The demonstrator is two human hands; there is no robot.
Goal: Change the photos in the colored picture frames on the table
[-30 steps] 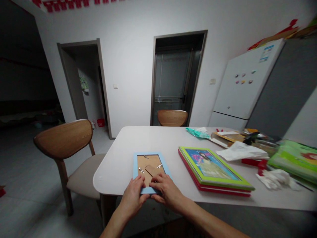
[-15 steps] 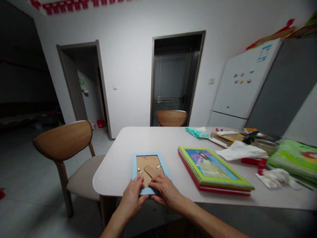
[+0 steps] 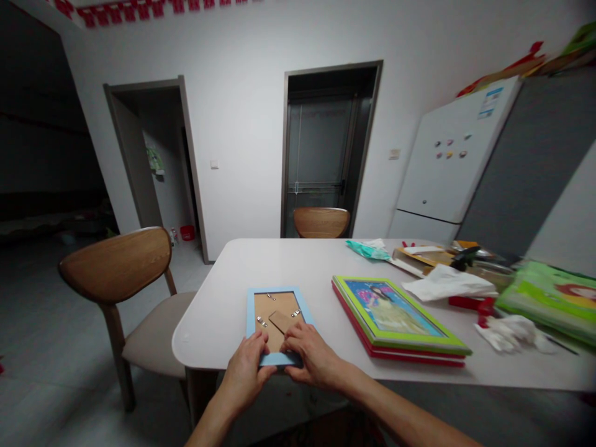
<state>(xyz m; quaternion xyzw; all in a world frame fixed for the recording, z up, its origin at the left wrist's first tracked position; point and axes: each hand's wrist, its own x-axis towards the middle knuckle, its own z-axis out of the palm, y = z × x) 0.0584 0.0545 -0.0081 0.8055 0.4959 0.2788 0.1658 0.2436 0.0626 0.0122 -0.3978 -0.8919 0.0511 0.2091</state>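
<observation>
A light blue picture frame (image 3: 251, 310) lies face down at the near edge of the white table (image 3: 218, 279). Its brown backing board (image 3: 277, 304) shows several small metal clips and a flat stand piece in the middle. My left hand (image 3: 246, 363) grips the frame's near left corner, thumb below the edge and fingers on top. At the near right corner, my right hand (image 3: 310, 354) is closed on the frame, its fingers bent over the backing and partly hiding the stand. The near edge between my hands stays visible.
Right of the frame, a green picture frame (image 3: 459, 344) with a picture rests on red ones. Crumpled white tissue (image 3: 507, 335), a green package (image 3: 549, 301) and a teal wrapper (image 3: 367, 250) lie further right. A wooden chair (image 3: 116, 264) stands at the left.
My right fingers have shifted slightly up and curled more over the backing. My left hand keeps its hold on the frame. The whole view has turned a little to the right.
</observation>
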